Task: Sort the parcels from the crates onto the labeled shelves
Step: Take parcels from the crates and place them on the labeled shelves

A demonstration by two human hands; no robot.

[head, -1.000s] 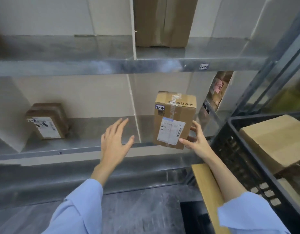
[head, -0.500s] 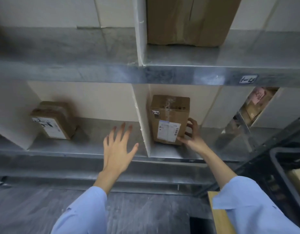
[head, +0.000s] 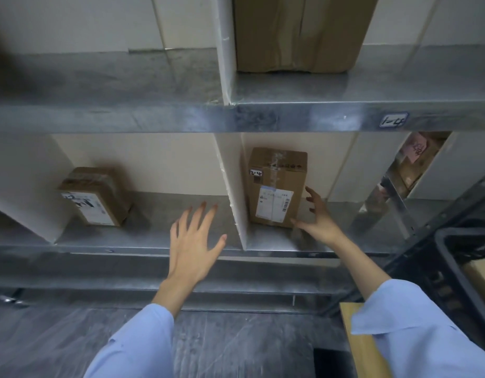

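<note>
Just left of the fingers [head: 311, 194] of my right hand [head: 319, 219] stands the parcel [head: 276, 186], upright on the lower shelf [head: 276, 242] with its shipping label and a small handwritten tag facing me. Those fingers are spread and loosely bent, gripping nothing. The thumb tip lies at the parcel's lower right corner, and I cannot tell whether it touches. My left hand [head: 193, 241] hovers with its fingers straight and splayed, holding nothing, over the front of the shelf. It is just left of the white divider [head: 231, 192], and the parcel stands just beside that divider on the other side. Beyond the left fingers, well apart in the neighbouring compartment, sits a second parcel [head: 95, 197]. Above, the upper shelf [head: 154, 118] carries a large box [head: 298, 34], and a handwritten shelf label [head: 394, 120] is stuck on its front edge. Right of my right forearm, a black crate [head: 453, 268] holds a cardboard box [head: 482, 279], only partly in view. A wooden board [head: 364, 350] lies beneath my sleeve.
</note>
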